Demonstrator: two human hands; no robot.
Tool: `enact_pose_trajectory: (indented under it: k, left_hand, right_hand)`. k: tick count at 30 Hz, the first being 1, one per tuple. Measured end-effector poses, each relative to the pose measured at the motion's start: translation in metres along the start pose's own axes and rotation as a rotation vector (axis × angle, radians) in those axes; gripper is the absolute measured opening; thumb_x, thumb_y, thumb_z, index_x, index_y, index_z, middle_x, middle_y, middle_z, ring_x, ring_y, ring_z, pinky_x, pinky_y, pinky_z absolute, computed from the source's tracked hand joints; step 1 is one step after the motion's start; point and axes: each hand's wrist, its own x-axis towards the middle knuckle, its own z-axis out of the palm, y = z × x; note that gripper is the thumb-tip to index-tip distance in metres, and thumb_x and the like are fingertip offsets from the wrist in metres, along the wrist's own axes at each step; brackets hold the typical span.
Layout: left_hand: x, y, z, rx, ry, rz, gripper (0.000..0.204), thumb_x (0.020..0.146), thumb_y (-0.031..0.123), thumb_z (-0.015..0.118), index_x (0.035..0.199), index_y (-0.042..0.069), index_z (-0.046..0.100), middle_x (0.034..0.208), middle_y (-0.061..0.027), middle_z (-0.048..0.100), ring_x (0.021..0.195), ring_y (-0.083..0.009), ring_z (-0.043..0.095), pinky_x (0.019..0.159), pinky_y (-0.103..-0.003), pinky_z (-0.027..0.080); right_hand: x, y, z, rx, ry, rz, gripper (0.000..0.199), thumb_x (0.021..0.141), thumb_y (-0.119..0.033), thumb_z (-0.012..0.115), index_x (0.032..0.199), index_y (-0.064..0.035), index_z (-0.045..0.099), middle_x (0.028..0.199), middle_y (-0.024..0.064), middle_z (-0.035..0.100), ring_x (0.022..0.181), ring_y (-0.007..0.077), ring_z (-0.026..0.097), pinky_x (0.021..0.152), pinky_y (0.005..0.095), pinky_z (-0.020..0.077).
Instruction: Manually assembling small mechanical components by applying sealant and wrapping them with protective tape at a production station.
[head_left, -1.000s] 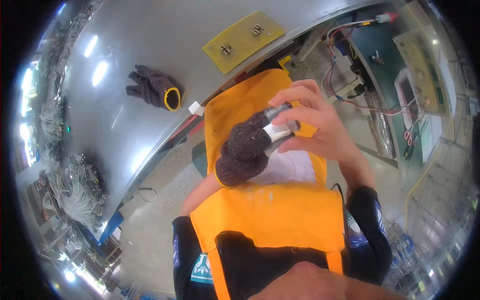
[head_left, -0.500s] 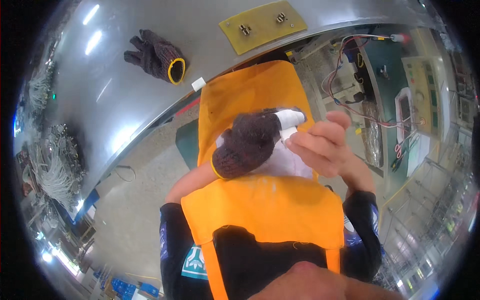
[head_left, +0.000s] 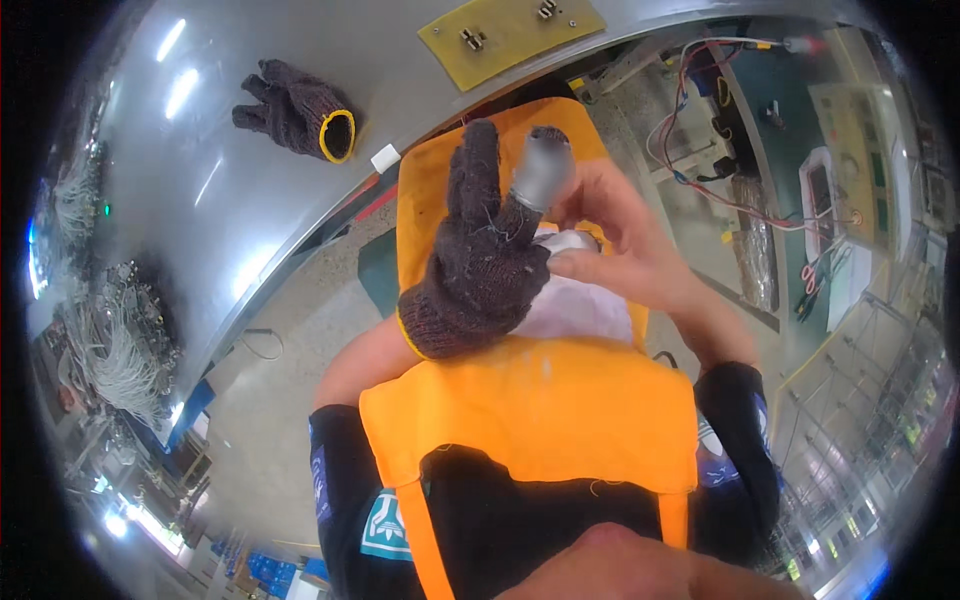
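Observation:
My left hand point(head_left: 475, 260) wears a dark knit glove with a yellow cuff. Its fingers stretch up and apart, holding nothing. Pale tape point(head_left: 543, 172), blurred, wraps one finger below its dark tip. My bare right hand point(head_left: 630, 240) curls in from the right, its thumb and fingers closed around white tape point(head_left: 570, 241) beside the left palm. That tape seems to sit around the gloved left thumb, partly hidden by my right fingers. Both hands are over the orange apron point(head_left: 530, 400) on my lap, with a pale cloth-like patch point(head_left: 575, 312) beneath them.
A second dark glove point(head_left: 300, 110) lies on the metal table point(head_left: 210, 190), with a small white block point(head_left: 385, 158) by the table edge. A yellow plate point(head_left: 510, 40) with metal fittings sits farther off. Cables point(head_left: 690, 185) and red-handled scissors point(head_left: 808, 280) are at the right.
My left fingers have swung upward and spread, where they pointed right before. My right hand has moved up and left, closing around the white tape next to the left palm.

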Motion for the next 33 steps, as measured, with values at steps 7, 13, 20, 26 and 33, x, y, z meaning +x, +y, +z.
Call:
enact_pose_trajectory:
  k: [7,13,20,26,33]
  left_hand:
    - [-0.006,-0.002,0.005,-0.07,0.039,-0.002,0.071,0.066,0.005,0.059,0.133,0.011,0.035,0.135,-0.0322,0.019,0.123,-0.048,0.023,0.102,-0.047,0.021]
    - [-0.002,-0.011,0.005,0.13,-0.084,0.059,0.068,0.065,-0.001,0.058,0.13,0.008,0.038,0.131,-0.0268,0.031,0.122,-0.0418,0.031,0.101,-0.044,0.025]
    - [0.007,-0.02,-0.021,-0.251,-0.495,0.115,0.039,0.074,0.001,0.061,0.113,0.002,0.054,0.107,-0.0165,0.055,0.099,-0.0311,0.054,0.086,-0.034,0.042]
    - [0.007,-0.002,-0.006,-1.915,-0.595,-0.388,0.041,0.069,-0.002,0.061,0.109,-0.006,0.055,0.083,-0.0222,0.062,0.07,-0.0264,0.062,0.063,-0.032,0.049]
    - [-0.015,-0.014,0.013,-1.832,-0.654,-0.464,0.021,0.069,-0.001,0.059,0.089,-0.007,0.058,0.085,-0.0124,0.06,0.078,-0.0207,0.059,0.067,-0.028,0.046]
  right_hand:
    - [-0.005,0.01,0.036,0.576,0.22,0.247,0.02,0.08,-0.01,0.056,0.096,-0.0059,0.045,0.084,-0.0005,0.043,0.077,0.0077,0.042,0.071,0.0225,0.0363]
    - [0.013,0.036,0.027,0.54,0.028,0.315,0.02,0.081,-0.012,0.054,0.099,-0.0043,0.048,0.085,-0.0001,0.049,0.076,0.0071,0.045,0.066,0.0231,0.0382]
    - [0.043,0.036,-0.034,0.387,0.253,0.119,0.027,0.086,-0.025,0.05,0.086,0.001,0.059,0.07,0.0051,0.055,0.071,0.0135,0.053,0.07,0.0268,0.0439]
    - [0.06,0.001,0.012,1.266,0.147,0.007,0.101,0.071,-0.076,0.03,0.132,0.0036,0.027,0.113,0.0212,0.054,0.105,0.0292,0.054,0.088,0.0364,0.0431]
    - [0.054,-0.024,0.02,1.203,0.029,-0.007,0.058,0.093,-0.049,0.021,0.052,-0.0097,0.033,0.039,-0.0029,0.023,0.031,0.0093,0.022,0.035,0.0243,0.0245]
